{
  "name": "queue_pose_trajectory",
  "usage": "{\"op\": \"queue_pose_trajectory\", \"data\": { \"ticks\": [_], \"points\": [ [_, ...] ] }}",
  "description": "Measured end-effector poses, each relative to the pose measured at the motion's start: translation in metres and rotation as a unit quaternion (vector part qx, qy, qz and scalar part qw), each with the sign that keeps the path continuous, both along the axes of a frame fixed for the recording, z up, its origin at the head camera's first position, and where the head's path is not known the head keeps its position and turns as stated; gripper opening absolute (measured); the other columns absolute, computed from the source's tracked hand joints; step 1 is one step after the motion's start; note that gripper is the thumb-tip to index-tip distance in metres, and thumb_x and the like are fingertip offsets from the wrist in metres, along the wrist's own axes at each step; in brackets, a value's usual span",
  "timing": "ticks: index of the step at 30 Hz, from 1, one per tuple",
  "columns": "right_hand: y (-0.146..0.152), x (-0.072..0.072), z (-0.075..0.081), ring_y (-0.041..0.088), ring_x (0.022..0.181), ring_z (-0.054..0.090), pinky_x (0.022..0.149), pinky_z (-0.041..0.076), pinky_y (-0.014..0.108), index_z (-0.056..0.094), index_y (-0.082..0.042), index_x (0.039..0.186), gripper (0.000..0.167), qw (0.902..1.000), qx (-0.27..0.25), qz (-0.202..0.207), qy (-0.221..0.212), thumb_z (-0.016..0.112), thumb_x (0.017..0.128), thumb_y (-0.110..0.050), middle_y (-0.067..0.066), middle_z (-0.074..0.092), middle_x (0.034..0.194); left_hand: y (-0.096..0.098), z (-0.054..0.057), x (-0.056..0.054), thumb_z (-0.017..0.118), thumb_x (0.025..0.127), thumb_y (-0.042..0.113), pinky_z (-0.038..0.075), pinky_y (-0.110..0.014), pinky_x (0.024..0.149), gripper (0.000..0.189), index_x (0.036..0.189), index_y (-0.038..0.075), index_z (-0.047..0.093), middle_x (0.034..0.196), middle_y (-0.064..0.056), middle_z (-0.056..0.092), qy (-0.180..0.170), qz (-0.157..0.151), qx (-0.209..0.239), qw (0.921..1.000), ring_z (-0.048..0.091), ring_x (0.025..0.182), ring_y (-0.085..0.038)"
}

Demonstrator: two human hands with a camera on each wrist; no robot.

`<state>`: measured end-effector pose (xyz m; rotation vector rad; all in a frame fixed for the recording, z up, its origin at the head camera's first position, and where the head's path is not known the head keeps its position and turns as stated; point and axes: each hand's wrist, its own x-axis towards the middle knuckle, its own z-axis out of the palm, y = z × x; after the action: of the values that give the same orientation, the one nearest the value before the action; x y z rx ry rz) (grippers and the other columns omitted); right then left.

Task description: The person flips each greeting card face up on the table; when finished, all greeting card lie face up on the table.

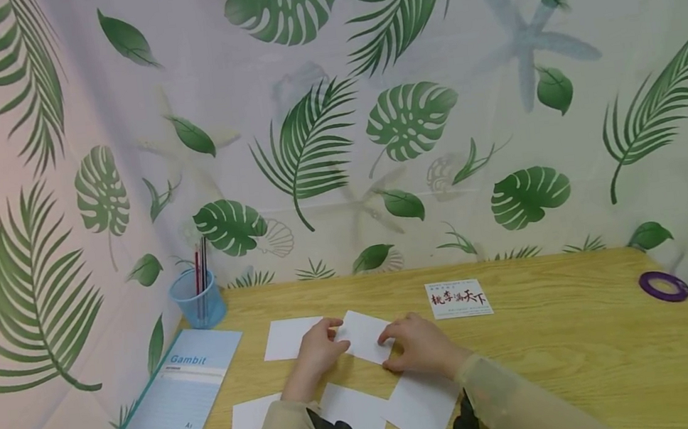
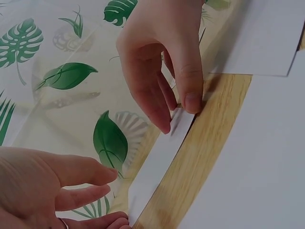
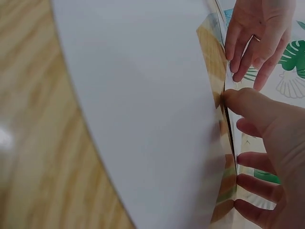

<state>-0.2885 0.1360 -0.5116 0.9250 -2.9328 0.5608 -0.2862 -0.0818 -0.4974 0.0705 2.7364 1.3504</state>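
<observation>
Left hand and right hand, fingers spread, flank a white card; its far edge slants nearer rightward, long axis unclear.

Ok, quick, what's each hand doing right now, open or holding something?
Left hand: open, fingertips by the edge of a flat white paper card.
Right hand: holding that card, pinched between thumb and fingers.

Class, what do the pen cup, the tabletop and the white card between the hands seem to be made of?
Pen cup: translucent blue plastic or fine mesh, hard to tell which; what stands inside shows through its wall.
Tabletop: wood or wood-look laminate, slightly shiny, judging by its grain and glint.
White card: probably paper or thin card, matt, since it shows no shine and has crisp edges.
</observation>
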Motion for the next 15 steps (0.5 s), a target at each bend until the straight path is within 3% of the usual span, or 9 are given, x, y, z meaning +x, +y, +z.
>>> {"op": "queue_pose_trajectory", "data": {
  "ticks": [6,15],
  "points": [
    [0.0016,-0.0006,-0.0012,0.016,0.085,0.051,0.076,0.045,0.034,0.075,-0.016,0.101,0.029,1.0,-0.006,0.006,0.004,0.078,0.081,-0.036,-0.002,0.074,0.099,-0.0008,0.0006,0.0004,0.062,0.088,0.002,0.05,-0.049,0.095,0.037,0.125,-0.003,0.061,0.115,-0.024,0.064,0.008,-0.002,0.006,0.9999,0.06,0.107,-0.035],
    [0.0044,0.0008,0.004,0.01,0.074,0.051,0.071,0.045,0.029,0.075,-0.016,0.099,0.023,0.9993,-0.03,0.006,-0.02,0.076,0.084,-0.033,-0.007,0.067,0.08,-0.0031,-0.0004,-0.0016,0.051,0.084,-0.009,0.049,-0.045,0.091,0.043,0.125,-0.001,0.062,0.113,-0.022,0.065,0.009,-0.012,0.007,0.9999,0.059,0.106,-0.033]
  ]
}}
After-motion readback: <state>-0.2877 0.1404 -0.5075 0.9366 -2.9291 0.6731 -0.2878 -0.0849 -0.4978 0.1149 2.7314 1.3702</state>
